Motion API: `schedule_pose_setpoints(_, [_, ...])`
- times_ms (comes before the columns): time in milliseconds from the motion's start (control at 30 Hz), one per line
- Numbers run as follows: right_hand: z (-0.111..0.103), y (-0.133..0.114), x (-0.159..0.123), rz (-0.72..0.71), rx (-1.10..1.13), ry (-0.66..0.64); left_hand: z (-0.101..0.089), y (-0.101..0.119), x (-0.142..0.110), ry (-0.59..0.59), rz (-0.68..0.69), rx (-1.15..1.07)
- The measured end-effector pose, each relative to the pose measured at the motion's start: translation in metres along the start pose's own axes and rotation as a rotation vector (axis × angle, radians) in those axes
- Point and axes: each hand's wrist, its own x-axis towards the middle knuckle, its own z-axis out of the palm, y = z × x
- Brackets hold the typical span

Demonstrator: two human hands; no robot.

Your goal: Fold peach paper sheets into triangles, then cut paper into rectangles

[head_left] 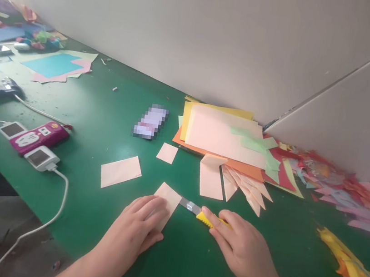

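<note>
My left hand (148,218) holds a pale peach piece of paper (170,196) against the green table, its fingers curled over the paper's left part and its thumb along the lower edge. In my right hand (238,237) is a yellow utility knife (206,219), its blade out and lying flat toward the left. The blade's tip meets the right edge of that paper, perhaps tucked into a fold; I cannot tell. Beyond my hands lie a peach paper rectangle (120,171) and a smaller peach paper square (167,153). Folded peach paper pieces (245,186) fan out farther right.
A stack of coloured paper sheets (223,132) sits against the wall, beside a heap of scraps (353,189). At right lies a yellow glue gun (349,276). Leftward are a blurred phone (151,122), a magenta power strip (40,136) and a white cable (66,190).
</note>
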Motion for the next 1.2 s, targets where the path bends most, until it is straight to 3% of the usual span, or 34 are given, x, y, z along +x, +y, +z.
schedule_pose_setpoints(733, [0.004,0.0,0.017,-0.028,0.006,-0.029,-0.001,0.0,0.002,0.053,0.022,-0.018])
schedule_pose_setpoints(1200, [0.003,0.003,0.014,0.062,-0.074,0.044,0.0,0.003,-0.005,0.084,-0.059,-0.059])
